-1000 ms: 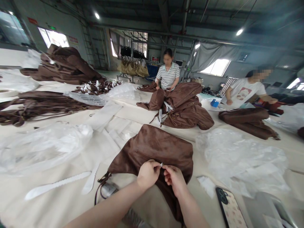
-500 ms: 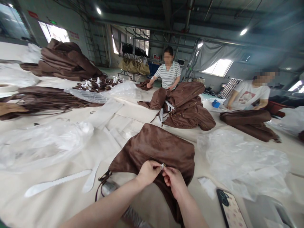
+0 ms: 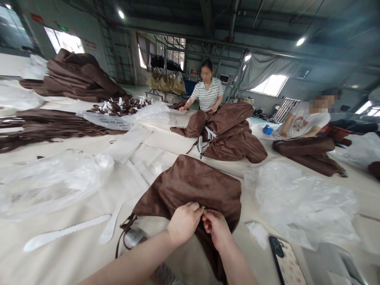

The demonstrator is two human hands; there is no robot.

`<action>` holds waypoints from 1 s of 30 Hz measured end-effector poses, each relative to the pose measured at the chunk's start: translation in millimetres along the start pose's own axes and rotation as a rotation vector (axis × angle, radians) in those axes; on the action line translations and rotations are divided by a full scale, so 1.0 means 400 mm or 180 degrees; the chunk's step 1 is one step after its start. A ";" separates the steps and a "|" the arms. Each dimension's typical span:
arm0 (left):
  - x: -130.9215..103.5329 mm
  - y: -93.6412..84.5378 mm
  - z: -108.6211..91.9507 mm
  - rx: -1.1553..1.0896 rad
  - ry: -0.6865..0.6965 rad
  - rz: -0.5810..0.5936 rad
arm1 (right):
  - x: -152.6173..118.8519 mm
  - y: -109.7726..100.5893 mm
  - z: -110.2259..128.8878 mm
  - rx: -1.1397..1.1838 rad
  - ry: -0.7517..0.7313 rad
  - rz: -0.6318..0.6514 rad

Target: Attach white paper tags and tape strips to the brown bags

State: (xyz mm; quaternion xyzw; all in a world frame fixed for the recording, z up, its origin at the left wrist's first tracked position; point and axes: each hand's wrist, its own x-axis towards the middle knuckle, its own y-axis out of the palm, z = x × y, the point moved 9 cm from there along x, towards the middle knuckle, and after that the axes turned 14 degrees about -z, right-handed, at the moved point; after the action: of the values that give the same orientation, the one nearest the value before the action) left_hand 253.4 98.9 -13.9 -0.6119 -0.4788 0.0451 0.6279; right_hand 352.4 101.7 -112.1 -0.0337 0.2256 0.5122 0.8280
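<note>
A brown leather bag (image 3: 190,180) lies in front of me, its body flat and its strap end curving toward me on the right. My left hand (image 3: 184,222) is closed over the bag's near edge, thumb and fingers pinched. Fingertip to fingertip with it, my right hand (image 3: 216,227) pinches too. A tiny metallic glint shows between them, but the fingers hide what it belongs to. At the bag's left corner sit a metal buckle (image 3: 127,221) and a thin cord. Under my left forearm lies a strap part wrapped in clear plastic (image 3: 168,275).
White serrated strips (image 3: 68,231) lie at left. Crumpled plastic bags (image 3: 303,202) flank the work, and a phone (image 3: 287,259) rests at right. More brown bags (image 3: 228,134) are heaped ahead. Two people (image 3: 206,93) stand across the table. Brown pieces (image 3: 74,77) are piled at far left.
My left hand has turned over so its back now covers the pinched spot. The small white bit seen at the fingertips before is hidden. The view has shifted slightly.
</note>
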 end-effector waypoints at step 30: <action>-0.077 0.176 0.135 -0.3275 -0.3116 0.0682 | -0.258 -0.407 0.323 -0.2473 -0.1737 -0.1118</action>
State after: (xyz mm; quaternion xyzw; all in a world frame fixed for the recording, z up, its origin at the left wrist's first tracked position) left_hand 238.7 135.7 -99.2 -0.7836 -0.6033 0.1443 -0.0348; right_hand 498.0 -24.2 17.1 -0.2417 -0.2153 0.4015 0.8568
